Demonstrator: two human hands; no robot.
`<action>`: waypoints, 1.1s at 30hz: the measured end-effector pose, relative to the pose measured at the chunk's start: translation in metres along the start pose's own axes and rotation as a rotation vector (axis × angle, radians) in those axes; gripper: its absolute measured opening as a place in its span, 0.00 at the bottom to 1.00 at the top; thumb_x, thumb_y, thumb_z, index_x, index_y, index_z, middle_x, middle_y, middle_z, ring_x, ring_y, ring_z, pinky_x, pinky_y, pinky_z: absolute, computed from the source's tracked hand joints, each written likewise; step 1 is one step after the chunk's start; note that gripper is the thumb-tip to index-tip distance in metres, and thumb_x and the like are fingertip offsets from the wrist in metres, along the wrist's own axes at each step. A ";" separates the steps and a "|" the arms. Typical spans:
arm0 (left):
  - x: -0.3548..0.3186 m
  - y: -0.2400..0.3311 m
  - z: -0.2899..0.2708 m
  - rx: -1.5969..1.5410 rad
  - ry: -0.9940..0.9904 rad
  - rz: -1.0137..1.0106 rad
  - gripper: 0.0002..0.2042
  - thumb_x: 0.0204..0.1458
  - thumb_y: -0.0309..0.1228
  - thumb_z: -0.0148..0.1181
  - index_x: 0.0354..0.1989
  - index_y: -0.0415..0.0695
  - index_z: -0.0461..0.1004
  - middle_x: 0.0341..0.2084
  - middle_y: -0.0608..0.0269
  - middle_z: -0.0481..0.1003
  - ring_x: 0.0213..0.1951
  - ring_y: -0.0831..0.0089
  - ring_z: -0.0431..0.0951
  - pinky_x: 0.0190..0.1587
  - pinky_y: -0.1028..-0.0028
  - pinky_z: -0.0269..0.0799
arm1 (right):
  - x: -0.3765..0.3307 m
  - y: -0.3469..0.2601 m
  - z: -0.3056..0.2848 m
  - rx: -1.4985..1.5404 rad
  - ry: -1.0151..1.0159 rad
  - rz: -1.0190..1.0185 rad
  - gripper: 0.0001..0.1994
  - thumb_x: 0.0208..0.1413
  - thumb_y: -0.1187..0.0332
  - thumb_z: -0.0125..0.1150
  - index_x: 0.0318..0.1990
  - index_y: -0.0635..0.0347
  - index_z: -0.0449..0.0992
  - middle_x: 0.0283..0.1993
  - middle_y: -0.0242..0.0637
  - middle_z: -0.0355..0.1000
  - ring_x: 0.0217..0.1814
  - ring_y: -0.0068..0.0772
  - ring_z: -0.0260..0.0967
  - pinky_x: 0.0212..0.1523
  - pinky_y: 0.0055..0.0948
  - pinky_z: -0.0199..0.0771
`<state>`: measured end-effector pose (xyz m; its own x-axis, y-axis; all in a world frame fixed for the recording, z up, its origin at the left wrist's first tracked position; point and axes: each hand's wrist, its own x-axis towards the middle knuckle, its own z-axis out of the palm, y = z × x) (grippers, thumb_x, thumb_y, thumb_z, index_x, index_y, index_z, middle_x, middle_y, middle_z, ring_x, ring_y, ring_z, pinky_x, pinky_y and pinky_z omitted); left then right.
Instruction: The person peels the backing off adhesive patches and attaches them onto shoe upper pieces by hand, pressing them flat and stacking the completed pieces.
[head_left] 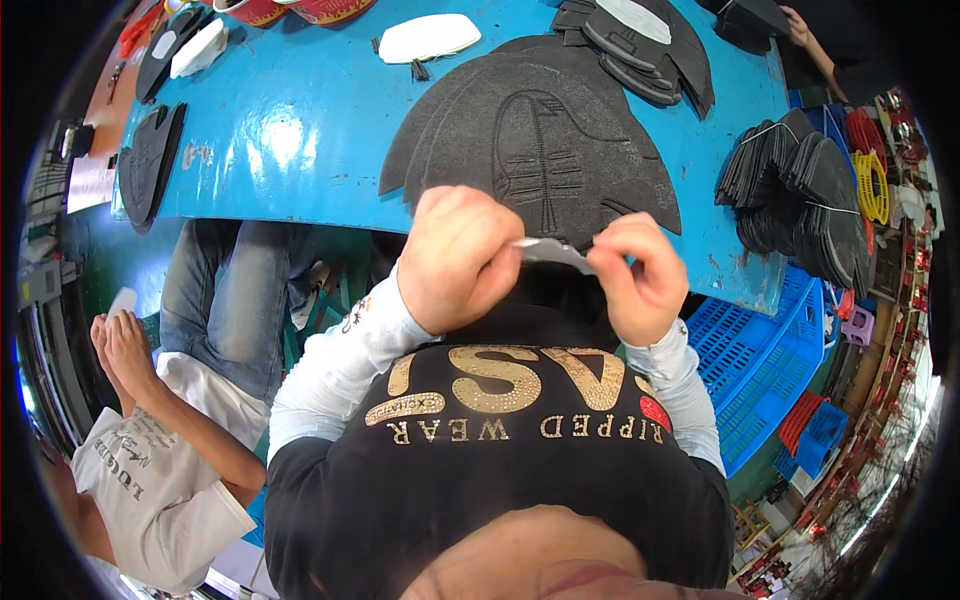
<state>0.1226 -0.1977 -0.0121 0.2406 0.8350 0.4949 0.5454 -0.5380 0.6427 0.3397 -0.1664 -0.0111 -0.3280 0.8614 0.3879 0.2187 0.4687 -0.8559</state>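
A thin, shiny grey-white strip (553,254) stretches between my two hands, just off the near edge of the table. My left hand (458,258) is closed in a fist on one end of it. The other end is pinched between thumb and fingers of my right hand (642,278). Right beyond the hands lies a pile of dark grey, rounded flat pieces (590,140), fanned over each other. The top one bears a raised shoe-like outline with cross lines. What kind of strip I hold is unclear.
The blue table (270,135) carries a white pad (428,38), more dark pieces (152,165) and red tubs (325,8). Tied black bundles (800,185) hang over its right edge, above blue crates (770,360). A person in a white shirt (170,480) sits at left, holding something pale.
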 end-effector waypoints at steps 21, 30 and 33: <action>0.019 -0.009 0.014 0.344 0.208 -0.131 0.07 0.45 0.21 0.59 0.33 0.43 0.70 0.22 0.66 0.71 0.25 0.67 0.70 0.36 0.68 0.60 | 0.049 0.007 0.008 -0.293 0.008 0.202 0.09 0.45 0.63 0.69 0.26 0.53 0.75 0.22 0.25 0.69 0.25 0.24 0.65 0.34 0.28 0.59; 0.015 -0.010 0.019 0.477 0.194 -0.188 0.10 0.44 0.21 0.58 0.36 0.43 0.69 0.22 0.65 0.71 0.25 0.65 0.71 0.36 0.67 0.60 | 0.059 0.016 0.014 -0.543 -0.027 -0.003 0.10 0.42 0.61 0.70 0.27 0.51 0.74 0.21 0.22 0.69 0.27 0.25 0.64 0.34 0.30 0.57; 0.015 -0.010 0.020 0.533 0.186 -0.201 0.11 0.42 0.21 0.58 0.36 0.42 0.69 0.22 0.65 0.70 0.25 0.66 0.70 0.35 0.66 0.60 | 0.058 0.019 0.015 -0.562 -0.028 0.012 0.11 0.43 0.64 0.70 0.31 0.53 0.74 0.25 0.26 0.70 0.28 0.28 0.65 0.35 0.32 0.60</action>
<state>0.1372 -0.1777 -0.0231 -0.0271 0.8543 0.5190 0.9048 -0.1997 0.3761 0.3107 -0.1110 -0.0098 -0.3450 0.8652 0.3638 0.6760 0.4980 -0.5432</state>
